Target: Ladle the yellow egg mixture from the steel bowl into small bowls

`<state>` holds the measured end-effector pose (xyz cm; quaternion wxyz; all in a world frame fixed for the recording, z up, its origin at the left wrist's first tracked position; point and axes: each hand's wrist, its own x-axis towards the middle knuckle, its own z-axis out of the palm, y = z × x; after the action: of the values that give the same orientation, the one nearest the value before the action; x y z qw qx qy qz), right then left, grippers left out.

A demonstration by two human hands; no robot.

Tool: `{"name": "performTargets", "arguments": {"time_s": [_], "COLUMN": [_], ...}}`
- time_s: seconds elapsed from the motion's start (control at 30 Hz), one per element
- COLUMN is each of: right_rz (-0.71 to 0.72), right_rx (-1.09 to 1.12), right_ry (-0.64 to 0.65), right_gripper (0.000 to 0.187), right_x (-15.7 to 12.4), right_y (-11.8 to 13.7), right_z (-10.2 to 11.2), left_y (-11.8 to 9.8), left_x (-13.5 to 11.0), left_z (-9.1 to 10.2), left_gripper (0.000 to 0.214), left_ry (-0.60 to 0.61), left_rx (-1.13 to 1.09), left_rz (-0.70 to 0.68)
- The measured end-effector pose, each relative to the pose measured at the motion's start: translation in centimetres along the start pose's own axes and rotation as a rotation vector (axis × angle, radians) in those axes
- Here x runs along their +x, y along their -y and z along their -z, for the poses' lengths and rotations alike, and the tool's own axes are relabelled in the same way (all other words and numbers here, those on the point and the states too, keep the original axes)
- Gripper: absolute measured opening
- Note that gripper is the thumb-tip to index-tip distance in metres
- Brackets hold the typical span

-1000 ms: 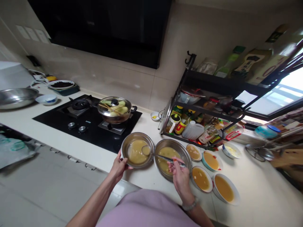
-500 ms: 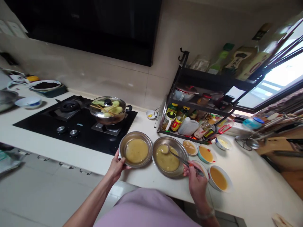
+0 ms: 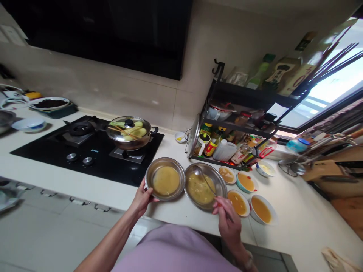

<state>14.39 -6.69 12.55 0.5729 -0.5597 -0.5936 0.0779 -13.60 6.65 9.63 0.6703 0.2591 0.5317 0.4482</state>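
Observation:
My left hand [image 3: 144, 198] grips the near-left rim of a steel bowl [image 3: 148, 180] holding yellowish soup, tilted slightly toward the right. Beside it, rim against rim, stands a second steel bowl [image 3: 222, 185] with similar soup. Over this second bowl, my right hand [image 3: 229, 217] is closed around the handle of a metal spoon [image 3: 208, 184]. The spoon's head dips at the far-left part of the soup. Several small bowls of orange-brown liquid stand right of my right hand, among them a white bowl [image 3: 273, 211] and a green-rimmed bowl [image 3: 239, 184].
A lidded pan [image 3: 129, 141] of green vegetables sits on the black gas stove [image 3: 104, 170]. Behind the bowls rises a dark rack [image 3: 241, 124] with bottles and jars. A patterned bowl [image 3: 257, 168], a metal ladle [image 3: 297, 169] and a cloth [image 3: 334, 258] lie further right.
The spoon's head has gone from holding soup, face up, to dipping into the right bowl. My right hand has shifted left and down. The left bowl has moved slightly right.

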Motion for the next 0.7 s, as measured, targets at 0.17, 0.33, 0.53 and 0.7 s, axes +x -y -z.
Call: {"name": "performTargets", "arguments": {"time_s": [0.17,0.33,0.53,0.7], "right_rz": [-0.14,-0.226,-0.632,-0.745], "right_rx": [0.206,0.248,0.444,0.519], "right_ry": [0.076,0.121,-0.093,-0.178], "right_gripper": [0.022,0.023,0.033,0.038], "right_x": [0.2,-0.2,0.5,1.0], "right_y": [0.5,-0.8,-0.5,0.0], "right_z": [-4.0,-6.8,-7.6,-6.8], "left_y": [0.0,0.1,0.0,-0.2], "left_x": [-0.1,-0.4,-0.6,-0.6], "left_z": [-0.1,-0.1,0.2,0.3], "left_gripper": [0.088,0.089,0.09,0.089], "left_ry": [0.03,0.036,0.031,0.008], "left_rx": [-0.012,-0.007,-0.005,0.03], "left_rz": [-0.006,-0.008,0.0,0.015]}}
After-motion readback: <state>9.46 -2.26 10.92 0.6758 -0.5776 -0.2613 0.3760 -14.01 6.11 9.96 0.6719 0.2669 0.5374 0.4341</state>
